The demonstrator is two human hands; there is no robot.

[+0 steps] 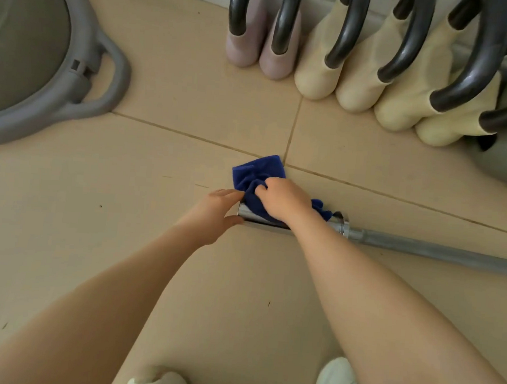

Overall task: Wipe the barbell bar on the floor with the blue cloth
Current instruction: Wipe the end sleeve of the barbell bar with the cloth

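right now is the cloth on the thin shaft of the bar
No, the right hand grips the blue cloth on the thick chrome end sleeve.

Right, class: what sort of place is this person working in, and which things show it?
Most likely a gym or home workout room. A barbell bar lies on the tiled floor, a row of kettlebells stands beyond it, and a grey dome-shaped balance trainer sits at the left.

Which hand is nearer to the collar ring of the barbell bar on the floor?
Right. The right hand grips the blue cloth over the barbell bar, close to the collar ring. The left hand holds the bar's open end, farther away.
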